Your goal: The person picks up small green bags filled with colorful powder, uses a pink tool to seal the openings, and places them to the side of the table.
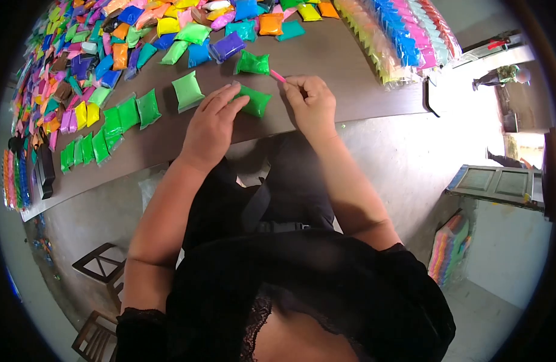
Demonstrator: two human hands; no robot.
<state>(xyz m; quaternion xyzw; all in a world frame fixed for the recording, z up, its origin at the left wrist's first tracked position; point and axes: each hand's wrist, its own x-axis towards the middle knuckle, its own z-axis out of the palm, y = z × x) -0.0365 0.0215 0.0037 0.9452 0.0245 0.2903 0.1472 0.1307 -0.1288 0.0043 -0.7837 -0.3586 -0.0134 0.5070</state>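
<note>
A plump green packet (258, 102) lies on the table near its front edge. My left hand (210, 123) rests at that packet's left side, fingers stretched out and touching its edge. In my right hand (314, 104), closed in a pinch, is a thin pink stick (278, 76); its tip points at another bright green packet (252, 62) just beyond. To the left of my left hand lies a light green packet (187, 90). Further left, a row of green packets (112, 120) runs along the table.
A big heap of mixed-colour packets (118, 36) covers the table's (326, 45) far left. Strips of coloured packets (399, 36) lie at the back right. Wooden chairs (100, 265) stand on the floor at left. A cabinet (501, 241) and stacked coloured packs (449, 248) are at right.
</note>
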